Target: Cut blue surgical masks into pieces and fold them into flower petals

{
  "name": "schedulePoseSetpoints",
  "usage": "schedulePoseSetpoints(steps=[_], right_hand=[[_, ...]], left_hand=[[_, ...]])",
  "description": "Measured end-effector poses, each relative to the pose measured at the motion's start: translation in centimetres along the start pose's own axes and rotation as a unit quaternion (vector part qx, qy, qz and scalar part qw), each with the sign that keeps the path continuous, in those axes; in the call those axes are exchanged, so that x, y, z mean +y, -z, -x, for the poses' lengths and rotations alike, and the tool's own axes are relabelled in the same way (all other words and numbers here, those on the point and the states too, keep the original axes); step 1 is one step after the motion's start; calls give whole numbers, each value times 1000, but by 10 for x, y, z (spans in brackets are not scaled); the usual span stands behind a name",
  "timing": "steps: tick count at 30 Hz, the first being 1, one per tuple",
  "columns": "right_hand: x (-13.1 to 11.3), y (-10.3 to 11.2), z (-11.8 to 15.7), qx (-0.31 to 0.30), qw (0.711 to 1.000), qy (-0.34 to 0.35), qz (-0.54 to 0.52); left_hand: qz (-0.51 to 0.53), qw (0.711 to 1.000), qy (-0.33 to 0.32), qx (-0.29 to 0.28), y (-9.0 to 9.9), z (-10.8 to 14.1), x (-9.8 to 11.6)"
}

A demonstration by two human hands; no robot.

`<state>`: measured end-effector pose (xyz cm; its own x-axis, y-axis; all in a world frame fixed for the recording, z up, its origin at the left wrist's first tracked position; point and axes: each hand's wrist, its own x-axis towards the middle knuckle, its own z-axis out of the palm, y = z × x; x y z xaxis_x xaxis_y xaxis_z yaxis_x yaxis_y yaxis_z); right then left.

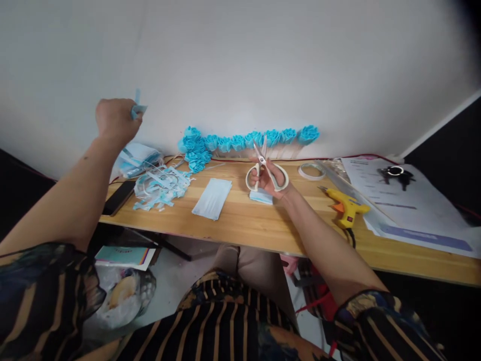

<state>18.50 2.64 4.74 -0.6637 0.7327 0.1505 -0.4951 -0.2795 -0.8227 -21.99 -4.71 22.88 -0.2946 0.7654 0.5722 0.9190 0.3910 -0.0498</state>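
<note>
Raised at the left, in front of the wall, my left hand (117, 119) is closed on blue strips (139, 109) that look like mask trimmings. My right hand (271, 181) grips a pair of scissors (262, 160) with cream handles, its blades parted and pointing up toward the wall. Under the right hand lies a folded pale blue piece (261, 196), partly covered. A flat light blue face mask (212, 198) rests on the table between the hands. Below the left hand is a heap of cut blue and white strips (162, 186).
Blue flowers (236, 143) line the wall, bunched at the left. A packet of masks (138, 159) and a phone (118, 198) lie at left. To the right are a tape roll (311, 171), yellow glue gun (345, 206), papers (409, 200) and keys (396, 175).
</note>
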Motion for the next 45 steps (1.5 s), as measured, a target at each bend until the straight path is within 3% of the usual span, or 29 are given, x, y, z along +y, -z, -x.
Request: schedulePoseSetpoints(steps=[5, 7, 9, 11, 15, 17, 18, 19, 21, 23, 25, 26, 29, 31, 33, 35, 37, 38, 40, 42, 43, 45], right_hand=[[3, 3, -1, 1, 1000, -9, -11], [4, 2, -2, 0, 1000, -7, -16], [5, 2, -2, 5, 1000, -7, -17], [5, 1, -3, 19, 1000, -8, -14], [4, -1, -2, 37, 999, -9, 1], [5, -4, -1, 39, 999, -9, 6], [5, -5, -1, 41, 999, -5, 10], [5, -6, -1, 44, 999, 1, 19], [3, -5, -2, 56, 996, 21, 59], [-3, -2, -3, 82, 984, 41, 150], [-14, 5, -2, 125, 941, 47, 311], [-21, 9, -1, 149, 895, 36, 418], [-42, 24, 8, 200, 681, -34, 703], [-55, 32, 16, 166, 577, -120, 791], [-65, 36, 24, 108, 523, -190, 824], [-73, 32, 29, 97, 497, -200, 838], [-75, 19, 30, 144, 510, -139, 837], [-73, 11, 29, 163, 550, -94, 814], [-62, -8, 22, 129, 673, -12, 728], [-45, -22, 11, 66, 801, 19, 595], [-36, -27, 5, 52, 830, 29, 554], [-20, -31, -5, 107, 837, 84, 530]], left_hand=[[-22, 999, -22, -20, -19, 8, -9], [21, 995, 9, -92, -37, 18, -11], [92, 982, -11, -165, -55, 27, -10], [158, 978, -30, -131, -67, 32, -5], [287, 956, -30, 58, -64, 39, 22], [389, 916, -6, 98, -55, 46, 47], [453, 888, 23, 73, -51, 51, 61], [526, 848, 52, 38, -48, 56, 75], [666, 739, 86, -46, -48, 68, 103], [738, 658, 116, -93, -55, 80, 127], [777, 597, 149, -131, -67, 89, 145], [791, 571, 165, -149, -74, 94, 153], [813, 511, 198, -197, -92, 108, 171], [814, 487, 217, -229, -99, 118, 182], [812, 479, 211, -259, -104, 127, 190], [811, 475, 192, -283, -105, 133, 197], [811, 476, 163, -298, -103, 137, 203], [810, 479, 151, -301, -102, 138, 206], [807, 491, 138, -299, -98, 139, 212], [804, 503, 128, -289, -93, 139, 217], [804, 508, 121, -285, -92, 139, 220], [806, 511, 109, -280, -91, 139, 224]])
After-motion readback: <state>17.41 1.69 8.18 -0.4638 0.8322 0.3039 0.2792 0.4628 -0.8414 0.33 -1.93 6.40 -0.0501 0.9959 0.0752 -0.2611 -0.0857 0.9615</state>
